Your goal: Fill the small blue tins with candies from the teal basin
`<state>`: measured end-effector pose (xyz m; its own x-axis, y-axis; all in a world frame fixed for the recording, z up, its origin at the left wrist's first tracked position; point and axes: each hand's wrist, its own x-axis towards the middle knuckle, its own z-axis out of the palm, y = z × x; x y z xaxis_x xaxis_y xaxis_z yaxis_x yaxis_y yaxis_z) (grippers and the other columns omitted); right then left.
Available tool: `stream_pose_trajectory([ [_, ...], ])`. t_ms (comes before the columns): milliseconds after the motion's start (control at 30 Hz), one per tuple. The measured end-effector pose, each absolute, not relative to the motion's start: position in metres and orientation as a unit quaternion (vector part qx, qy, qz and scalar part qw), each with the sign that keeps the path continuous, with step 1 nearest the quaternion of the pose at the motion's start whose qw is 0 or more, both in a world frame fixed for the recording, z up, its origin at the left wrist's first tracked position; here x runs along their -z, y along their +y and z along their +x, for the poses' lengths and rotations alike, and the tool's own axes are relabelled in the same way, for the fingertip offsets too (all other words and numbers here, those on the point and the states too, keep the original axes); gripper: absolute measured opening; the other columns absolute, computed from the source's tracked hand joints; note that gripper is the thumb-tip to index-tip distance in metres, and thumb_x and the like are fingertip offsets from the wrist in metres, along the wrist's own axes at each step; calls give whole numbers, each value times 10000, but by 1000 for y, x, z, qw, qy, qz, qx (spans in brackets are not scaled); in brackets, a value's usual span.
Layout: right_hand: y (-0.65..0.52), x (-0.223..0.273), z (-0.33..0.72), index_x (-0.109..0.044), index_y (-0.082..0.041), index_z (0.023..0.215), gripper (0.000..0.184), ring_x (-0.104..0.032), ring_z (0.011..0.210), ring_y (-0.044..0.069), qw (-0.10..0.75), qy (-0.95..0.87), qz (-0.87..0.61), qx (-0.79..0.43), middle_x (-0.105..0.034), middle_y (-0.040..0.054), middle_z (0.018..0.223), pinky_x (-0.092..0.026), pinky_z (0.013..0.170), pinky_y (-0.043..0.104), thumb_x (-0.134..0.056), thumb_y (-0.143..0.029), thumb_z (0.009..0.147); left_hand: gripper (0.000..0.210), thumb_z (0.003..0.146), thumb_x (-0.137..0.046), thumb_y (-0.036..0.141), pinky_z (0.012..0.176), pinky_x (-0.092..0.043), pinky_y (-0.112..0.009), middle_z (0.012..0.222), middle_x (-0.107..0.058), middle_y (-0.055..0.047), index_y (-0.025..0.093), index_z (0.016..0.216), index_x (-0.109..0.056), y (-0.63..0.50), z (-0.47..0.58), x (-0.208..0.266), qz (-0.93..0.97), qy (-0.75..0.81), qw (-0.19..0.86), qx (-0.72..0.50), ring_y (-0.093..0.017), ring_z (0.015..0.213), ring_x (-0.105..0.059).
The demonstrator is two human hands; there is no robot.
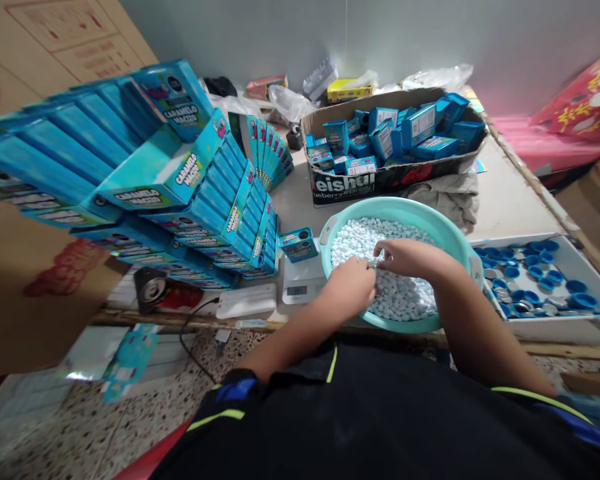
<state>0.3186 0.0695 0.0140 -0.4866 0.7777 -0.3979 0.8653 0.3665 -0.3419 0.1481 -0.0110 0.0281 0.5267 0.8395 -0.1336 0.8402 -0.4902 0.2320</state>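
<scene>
A teal plastic basin [340,223] is set on the worktop [505,193] just in front of the person, filled with small pale blue-white candies [360,243]. Both hands are laid on the candy heap: the left hand [350,290] is curled, fingers pressed down among the pieces at about 7 o'clock in the basin, and the right hand [405,259] is bent near the middle, fingertips pinched on something small and pale, touching the left. Whether pieces are actually enclosed in the left cannot be told.

A small digital scale [300,283] is seen at 9 o'clock of the basin, partly under its rim, and a small blue box [299,243] is stood just behind the scale. Stacks of blue display cartons [190,193] marked "Caramelo Macizo" are piled at 9 to 10 o'clock. At 12 o'clock a cardboard box [380,179] of small blue boxes is placed, with a grey cloth [447,197] between it and the basin. At 3 o'clock a white tray [555,327] of blue caps [530,270] is laid
</scene>
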Motion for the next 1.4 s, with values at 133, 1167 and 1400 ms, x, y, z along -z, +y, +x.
stream_pose_trajectory([
  [133, 70, -17, 318, -654, -190, 1235, 325, -653, 872, 215, 68, 817, 510, 259, -744, 88, 1078, -402, 699, 296, -613, -272, 923, 307, 930, -448, 49, 793, -561, -420, 1001, -715, -204, 78, 1016, -742, -7, 171, -24, 853, 505, 124, 41, -331, 1010, -695],
  [1167, 68, -13, 323, -684, -225, 1229, 351, -672, 880, 266, 34, 816, 505, 281, -746, 91, 1100, -435, 680, 348, -644, -390, 922, 242, 909, -636, 288, 998, -572, -395, 1074, -793, -91, 180, 1057, -794, 46, 13, -25, 745, 596, 71, -291, -247, 1030, -727],
  [1400, 69, -14, 321, -693, -236, 1246, 376, -675, 880, 266, 37, 808, 514, 287, -745, 97, 1092, -448, 687, 341, -672, -387, 902, 231, 910, -656, 323, 964, -582, -375, 1069, -788, -84, 183, 1045, -782, 46, 12, -27, 747, 589, 78, -299, -236, 1007, -728],
])
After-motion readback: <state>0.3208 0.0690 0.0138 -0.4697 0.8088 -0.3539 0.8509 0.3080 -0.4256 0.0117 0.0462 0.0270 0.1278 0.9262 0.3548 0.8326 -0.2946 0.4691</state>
